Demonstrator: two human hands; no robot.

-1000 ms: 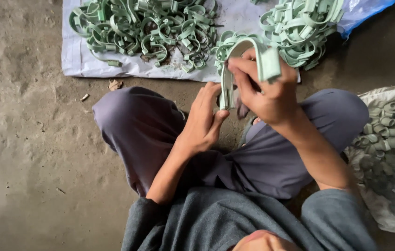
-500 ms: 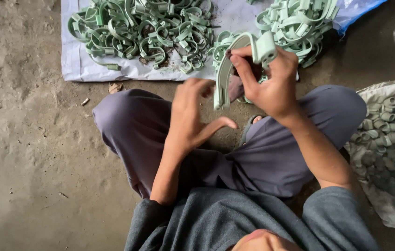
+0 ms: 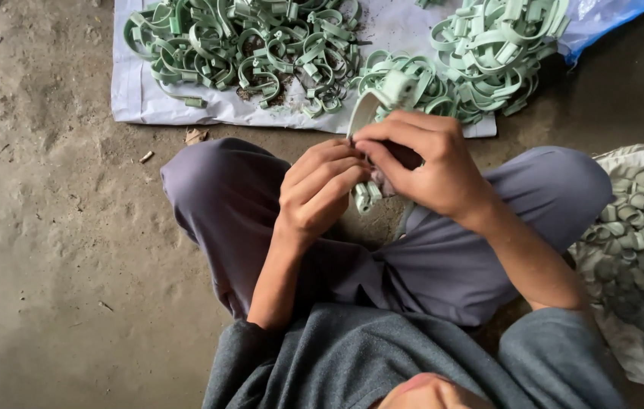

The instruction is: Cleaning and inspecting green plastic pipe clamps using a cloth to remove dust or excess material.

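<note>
- Both hands meet over the lap right now. My left hand (image 3: 320,193) is curled with fingers pinching the lower end of a pale green plastic clamp (image 3: 371,113), and my right hand (image 3: 420,167) is closed over the same piece from the other side, thumb and fingers pressed onto it.
- The clamp sits between the two hands, above the crossed legs in purple trousers (image 3: 451,257). Its curved top pokes out above the knuckles and a small end tab shows just below the left fingers.
- What exactly the fingertips are doing to it is hidden by the right hand, so I can't tell if it's being snapped, bent or trimmed.
- My take on doing this bit well: keep the grip close to the ends, not the arc, since the strip looks springy and could flick out.
- Keep it low over the lap so a slip doesn't send it across the dirt floor (image 3: 49,250).
- Loose pile of clamps (image 3: 246,45) lies on the white sheet (image 3: 129,98) ahead, with a tidier stacked bunch (image 3: 496,45) near it on the right.
- A sack of small grey-green rings (image 3: 640,227) sits just beside the right knee.
</note>
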